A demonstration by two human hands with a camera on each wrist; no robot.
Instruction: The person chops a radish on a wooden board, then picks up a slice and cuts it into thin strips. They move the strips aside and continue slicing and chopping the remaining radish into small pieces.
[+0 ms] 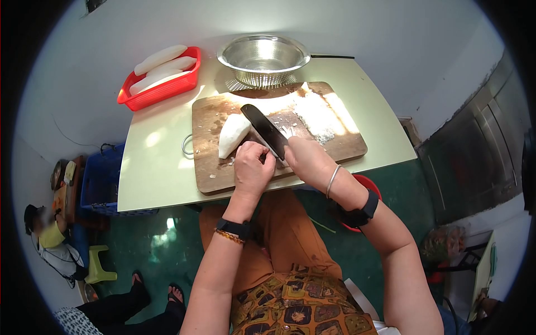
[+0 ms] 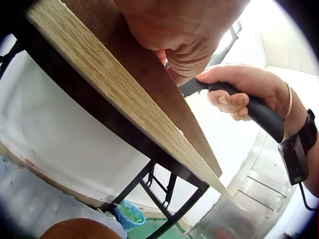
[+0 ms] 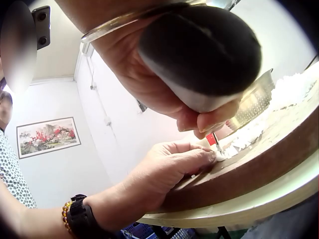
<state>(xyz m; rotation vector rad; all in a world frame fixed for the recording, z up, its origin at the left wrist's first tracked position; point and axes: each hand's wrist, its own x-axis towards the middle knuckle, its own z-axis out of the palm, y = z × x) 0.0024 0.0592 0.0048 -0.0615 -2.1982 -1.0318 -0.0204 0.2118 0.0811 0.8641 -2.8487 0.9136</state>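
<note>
My right hand [image 1: 306, 161] grips the black handle of a kitchen knife [image 1: 261, 125], whose dark blade points away to the left across the wooden cutting board [image 1: 209, 174]. Close beside the blade, my left hand [image 1: 252, 166] rests at the board's near edge with fingers curled. In the right wrist view, its thumb and fingertips pinch a small white radish piece [image 3: 218, 156], mostly hidden by the fingers. A large peeled white radish chunk [image 1: 233, 135] lies just beyond my left hand. Finely chopped white radish [image 1: 318, 120] is heaped on the board's right side.
Behind the board stands a perforated metal basin [image 1: 263, 56]. A red basket [image 1: 159, 92] with several whole peeled radishes is at the table's back left. A metal ring [image 1: 187, 145] sticks out from the board's left side. Another person [image 1: 56, 240] is at far left.
</note>
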